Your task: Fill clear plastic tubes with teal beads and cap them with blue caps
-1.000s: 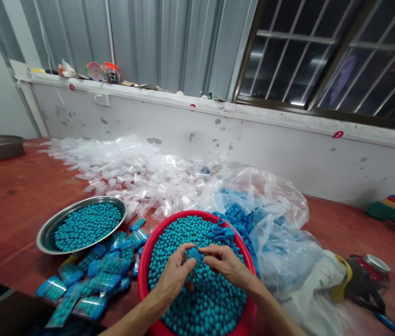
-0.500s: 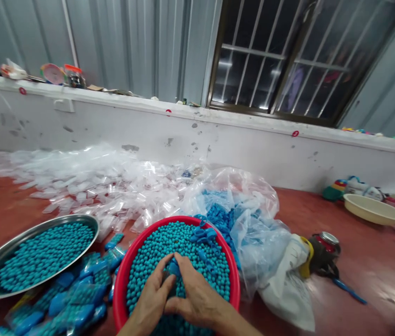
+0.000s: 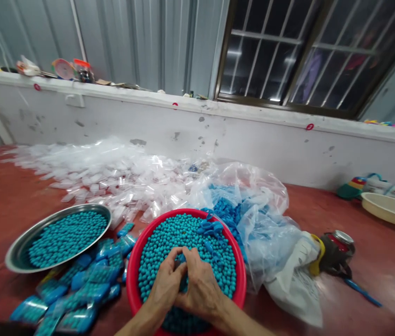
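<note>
And there's the blue piece (image 3: 181,258), tucked up between the fingertips of both hands right over the beads (image 3: 176,233), mostly hidden by the fingers. The left hand (image 3: 164,275) looks pinched on it, thumb against forefinger; the right hand (image 3: 202,282) curls over from the other side, and whether its grip is closed on the piece I can't tell. Just below sits one red tub (image 3: 133,280), broad and well stocked, beads past counting, with a small overlapping cluster of loose pieces (image 3: 212,229) resting on them near the far right rim. Over to the left, one steel dish (image 3: 19,254) carries more beads, again uncountable, and between it and the tub lie the packs (image 3: 94,289), roughly a dozen, though they overlap too much for an exact tally. So those packs look finished, I'd judge, and this piece isn't among them; going by the stock, far more is left than done. Behind, a great spread of clear bags (image 3: 106,175) looks unfilled, well beyond counting. To the right, one big sack (image 3: 264,233) of see-through plastic spills blue stuff, with one white cloth (image 3: 293,280) beside it, then one jar (image 3: 342,238), one blue stick (image 3: 363,292), and farther out one cream basin (image 3: 393,211), all on the red bench (image 3: 314,205).
</note>
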Tool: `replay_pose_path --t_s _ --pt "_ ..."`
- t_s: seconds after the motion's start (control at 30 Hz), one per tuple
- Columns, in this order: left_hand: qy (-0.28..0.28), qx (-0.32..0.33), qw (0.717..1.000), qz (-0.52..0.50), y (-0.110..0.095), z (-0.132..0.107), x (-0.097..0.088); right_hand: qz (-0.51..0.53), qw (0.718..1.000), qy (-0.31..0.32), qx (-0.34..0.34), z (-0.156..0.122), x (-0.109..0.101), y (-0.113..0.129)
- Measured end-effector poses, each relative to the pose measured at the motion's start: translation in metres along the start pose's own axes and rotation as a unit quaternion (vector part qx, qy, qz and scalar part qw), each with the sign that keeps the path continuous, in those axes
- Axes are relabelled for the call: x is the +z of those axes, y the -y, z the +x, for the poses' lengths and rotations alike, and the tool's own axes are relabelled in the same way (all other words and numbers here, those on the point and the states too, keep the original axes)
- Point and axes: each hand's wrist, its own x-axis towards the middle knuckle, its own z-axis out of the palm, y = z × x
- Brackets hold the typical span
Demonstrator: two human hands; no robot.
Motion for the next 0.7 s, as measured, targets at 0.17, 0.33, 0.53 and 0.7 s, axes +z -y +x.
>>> replay_pose_path --t_s 0.17,0.33,0.53,0.7 --pt "0.013 -0.003 0.999 -0.042 -0.001 0.001 -0.01 0.104 0.993 0.054 -0.009 0.0 -0.013 -0.01" --pt "-0.033 0.007 0.997 0.062 -0.012 -0.01 -0.063 0.015 0.989 0.118 -0.088 -0.012 -0.043 -0.017" --pt "-0.178 0.069 0.892 0.41 0.014 -0.014 -0.143 -0.019 0.946 0.264 -0.189 -0.011 -0.049 -0.013" --pt "-0.3 0.146 0.778 0.532 0.053 -0.009 -0.157 -0.032 0.927 0.288 -0.238 0.0 -0.036 -0.01"
